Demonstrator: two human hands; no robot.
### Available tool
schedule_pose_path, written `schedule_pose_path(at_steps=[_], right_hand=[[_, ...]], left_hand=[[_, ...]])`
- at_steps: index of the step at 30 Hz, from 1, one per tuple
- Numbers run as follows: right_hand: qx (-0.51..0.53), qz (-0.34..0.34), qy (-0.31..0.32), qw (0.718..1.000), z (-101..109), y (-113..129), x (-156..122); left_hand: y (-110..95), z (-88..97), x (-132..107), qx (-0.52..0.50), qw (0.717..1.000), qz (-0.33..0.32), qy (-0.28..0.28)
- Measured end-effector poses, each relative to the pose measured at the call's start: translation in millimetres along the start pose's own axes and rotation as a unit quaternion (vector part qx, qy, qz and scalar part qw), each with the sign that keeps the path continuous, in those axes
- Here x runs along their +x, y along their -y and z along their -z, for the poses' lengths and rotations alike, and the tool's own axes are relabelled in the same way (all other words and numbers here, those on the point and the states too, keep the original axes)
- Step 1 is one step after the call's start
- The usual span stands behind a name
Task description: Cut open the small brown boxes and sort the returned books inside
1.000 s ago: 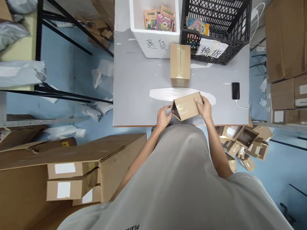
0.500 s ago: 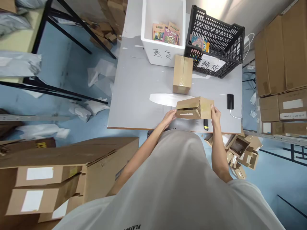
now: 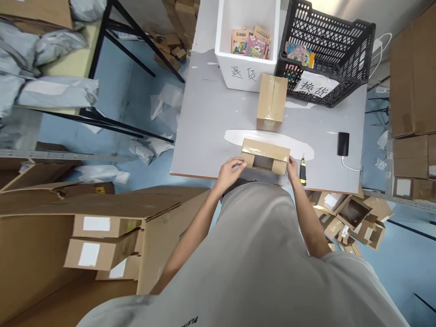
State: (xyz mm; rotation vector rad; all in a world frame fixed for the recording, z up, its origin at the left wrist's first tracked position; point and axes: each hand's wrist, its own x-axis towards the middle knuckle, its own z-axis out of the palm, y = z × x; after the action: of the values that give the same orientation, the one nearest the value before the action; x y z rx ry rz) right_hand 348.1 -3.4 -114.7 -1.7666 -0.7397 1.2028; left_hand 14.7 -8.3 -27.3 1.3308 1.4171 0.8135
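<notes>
A small taped cardboard box (image 3: 265,151) lies near the front edge of the grey table (image 3: 207,122), its opened side turned toward me. My left hand (image 3: 230,170) curls round the box's left end. My right hand (image 3: 292,166) grips its right end; only part of that hand shows. A second, sealed cardboard box (image 3: 271,101) stands farther back on the table. A utility knife (image 3: 302,173) lies just right of my right hand.
A white foam bin (image 3: 247,68) with colourful packets and a black plastic crate (image 3: 327,50) stand at the table's far side. A black phone (image 3: 343,143) on a cable lies at the right. Large cartons (image 3: 85,236) stack left; opened small boxes (image 3: 354,218) litter the floor right.
The box has been turned and set lower, its opened side now facing me. Both hands stayed on its ends. The utility knife has come fully into view.
</notes>
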Motion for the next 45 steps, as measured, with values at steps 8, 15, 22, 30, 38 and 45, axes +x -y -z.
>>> schedule_pose_path(at_steps=[8,15,22,30,38,45], right_hand=[[-0.111,0.109,0.011,0.988,30.4,33.4,-24.2],[-0.153,0.172,0.009,0.973,11.4,79.1,-5.5],[-0.234,0.114,-0.075,0.963,-29.6,90.2,34.9],[-0.379,0.259,0.009,0.889,-52.6,108.2,-2.9],[-0.46,0.285,0.067,0.838,-21.9,85.6,-72.2],[-0.379,0.268,-0.009,0.886,18.2,69.5,-91.8]], left_hand=[[3.1,-11.8,-3.9,0.089,0.996,-0.005,0.015],[12.0,-10.9,-14.4,0.102,0.994,-0.003,0.05],[9.5,-26.2,-0.4,0.277,0.957,-0.028,0.084],[-1.9,-48.7,21.4,0.359,0.91,-0.123,0.169],[-13.1,-8.3,-5.2,0.387,0.908,-0.106,0.123],[-1.7,31.8,-14.5,0.367,0.929,0.0,0.048]])
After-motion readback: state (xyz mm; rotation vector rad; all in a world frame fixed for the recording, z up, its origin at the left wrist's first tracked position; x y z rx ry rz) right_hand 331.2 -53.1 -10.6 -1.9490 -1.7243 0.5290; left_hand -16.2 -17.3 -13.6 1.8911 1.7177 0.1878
